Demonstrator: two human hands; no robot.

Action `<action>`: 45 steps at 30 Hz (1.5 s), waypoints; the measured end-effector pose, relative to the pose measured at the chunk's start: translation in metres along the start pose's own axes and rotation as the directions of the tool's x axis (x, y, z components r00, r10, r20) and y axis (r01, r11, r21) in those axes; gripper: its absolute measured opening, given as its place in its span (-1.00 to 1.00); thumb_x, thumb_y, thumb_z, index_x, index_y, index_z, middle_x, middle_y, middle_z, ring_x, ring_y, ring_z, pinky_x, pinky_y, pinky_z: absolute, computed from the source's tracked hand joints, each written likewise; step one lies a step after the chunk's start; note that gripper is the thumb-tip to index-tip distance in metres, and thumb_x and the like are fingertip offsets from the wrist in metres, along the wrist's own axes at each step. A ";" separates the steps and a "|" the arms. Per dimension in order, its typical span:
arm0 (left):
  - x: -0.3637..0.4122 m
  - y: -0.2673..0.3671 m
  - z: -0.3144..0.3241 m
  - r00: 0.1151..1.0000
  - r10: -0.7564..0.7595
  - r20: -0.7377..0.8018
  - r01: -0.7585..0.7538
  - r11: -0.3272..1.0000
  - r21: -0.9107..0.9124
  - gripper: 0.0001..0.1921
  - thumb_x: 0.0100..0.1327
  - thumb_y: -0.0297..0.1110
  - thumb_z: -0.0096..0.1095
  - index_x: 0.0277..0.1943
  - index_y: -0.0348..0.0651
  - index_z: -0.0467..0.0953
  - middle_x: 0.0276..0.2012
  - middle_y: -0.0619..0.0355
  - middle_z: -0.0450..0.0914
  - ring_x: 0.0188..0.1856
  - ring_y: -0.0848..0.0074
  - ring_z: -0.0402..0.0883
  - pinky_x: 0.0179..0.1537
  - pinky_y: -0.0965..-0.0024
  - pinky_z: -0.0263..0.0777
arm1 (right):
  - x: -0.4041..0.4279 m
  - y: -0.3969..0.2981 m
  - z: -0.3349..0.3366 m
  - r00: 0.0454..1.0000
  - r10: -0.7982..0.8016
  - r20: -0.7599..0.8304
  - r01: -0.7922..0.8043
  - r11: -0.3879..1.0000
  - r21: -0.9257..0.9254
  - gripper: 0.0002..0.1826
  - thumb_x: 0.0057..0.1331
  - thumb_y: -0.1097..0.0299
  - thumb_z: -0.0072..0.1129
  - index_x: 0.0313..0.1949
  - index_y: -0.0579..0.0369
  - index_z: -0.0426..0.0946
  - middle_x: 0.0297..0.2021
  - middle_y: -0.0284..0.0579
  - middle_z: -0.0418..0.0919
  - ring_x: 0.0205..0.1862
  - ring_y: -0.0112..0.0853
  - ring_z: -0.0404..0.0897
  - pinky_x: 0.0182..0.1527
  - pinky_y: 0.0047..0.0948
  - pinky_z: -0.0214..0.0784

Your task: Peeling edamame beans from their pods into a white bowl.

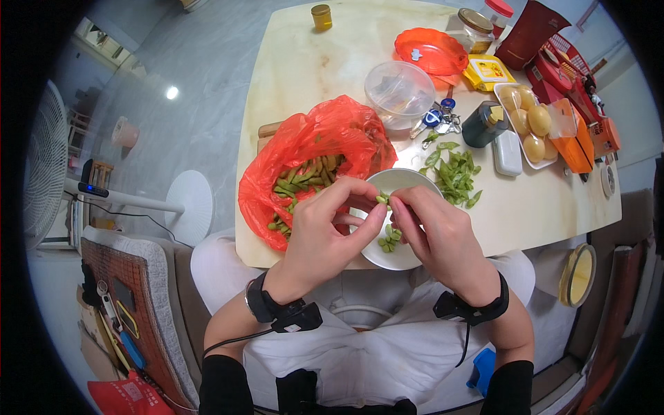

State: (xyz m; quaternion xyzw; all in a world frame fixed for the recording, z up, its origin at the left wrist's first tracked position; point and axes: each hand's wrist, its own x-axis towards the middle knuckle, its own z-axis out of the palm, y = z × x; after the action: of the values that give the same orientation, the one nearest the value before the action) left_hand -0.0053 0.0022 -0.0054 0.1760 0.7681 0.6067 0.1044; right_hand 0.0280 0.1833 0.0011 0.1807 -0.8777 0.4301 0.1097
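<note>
Above a white bowl (402, 259), my left hand (329, 228) and my right hand (433, 228) pinch one small green soybean pod (383, 199) between their thumbs and fingertips. Several shelled green beans (390, 238) lie in the bowl. To the left, a red plastic bag (332, 124) stands open, with many unshelled pods (306, 176) inside. A pile of emptied green pod shells (456, 179) rests on the table just right of the bowl. My fingers hide part of the pod and of the bowl.
Behind the bowl stand a clear plastic tub (399, 88), keys (441, 118) and a red plastic plate (431, 51). Towards the right are a dark jar (485, 124), a white case (507, 153) and a packed tray of round yellowish fruit (529, 124). A small yellow-filled jar (321, 18) is at the far edge.
</note>
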 end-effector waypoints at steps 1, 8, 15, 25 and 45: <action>0.000 0.000 0.000 1.000 0.003 -0.004 -0.003 1.000 0.012 -0.81 0.30 -0.54 0.29 -0.06 -0.34 0.51 -0.17 0.14 0.62 -0.17 0.61 0.65 -0.20 0.54 0.61 | -0.001 0.002 0.000 1.000 0.000 0.000 0.000 1.000 -0.001 -0.87 0.35 0.48 0.17 -0.15 0.25 0.49 -0.32 -0.01 0.58 -0.36 -0.04 0.58 -0.27 -0.22 0.49; 0.002 -0.002 -0.001 0.989 0.138 0.054 -0.146 0.973 0.179 -0.69 0.24 -0.53 0.34 0.03 -0.33 0.52 -0.14 0.08 0.61 -0.15 0.54 0.65 -0.17 0.50 0.61 | 0.006 0.002 -0.006 0.936 0.352 -0.029 -0.312 0.862 0.399 -0.84 0.45 0.43 0.10 -0.12 0.29 0.48 -0.44 -0.14 0.59 -0.48 -0.48 0.61 -0.42 -0.50 0.44; 0.003 0.004 -0.001 0.957 0.288 -0.030 -0.283 0.951 0.123 -0.68 0.22 -0.56 0.36 0.04 -0.31 0.58 -0.08 0.04 0.60 -0.11 0.47 0.64 -0.16 0.49 0.58 | 0.008 0.002 -0.009 0.911 0.379 0.165 -0.403 0.727 0.556 -0.80 0.44 0.36 0.15 -0.11 0.27 0.49 -0.38 -0.23 0.59 -0.41 -0.61 0.56 -0.35 -0.61 0.44; 0.001 0.004 -0.004 0.993 0.106 -0.058 -0.107 0.994 -0.017 -0.79 0.29 -0.57 0.31 -0.02 -0.32 0.62 -0.09 0.09 0.62 -0.13 0.54 0.67 -0.11 0.52 0.60 | 0.007 0.004 -0.002 0.959 0.277 0.059 -0.261 0.787 0.559 -0.74 0.28 0.56 0.28 -0.04 0.24 0.50 -0.09 -0.17 0.49 -0.16 -0.51 0.61 -0.03 -0.53 0.53; 0.003 -0.004 -0.007 0.893 0.437 -0.108 -0.385 0.866 0.320 -0.81 0.17 -0.55 0.41 -0.13 -0.26 0.68 -0.30 0.10 0.69 -0.39 0.58 0.65 -0.44 0.55 0.51 | 0.006 0.001 -0.003 0.966 0.256 0.042 -0.237 0.805 0.543 -0.63 0.24 0.61 0.28 0.06 0.25 0.54 0.02 -0.10 0.57 -0.04 -0.44 0.65 0.06 -0.49 0.53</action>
State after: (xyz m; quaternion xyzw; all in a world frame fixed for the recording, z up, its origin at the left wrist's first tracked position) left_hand -0.0116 -0.0032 -0.0070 0.2948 0.7994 0.5088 -0.1231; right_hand 0.0216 0.1847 0.0038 0.0816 -0.7335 0.6747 0.0116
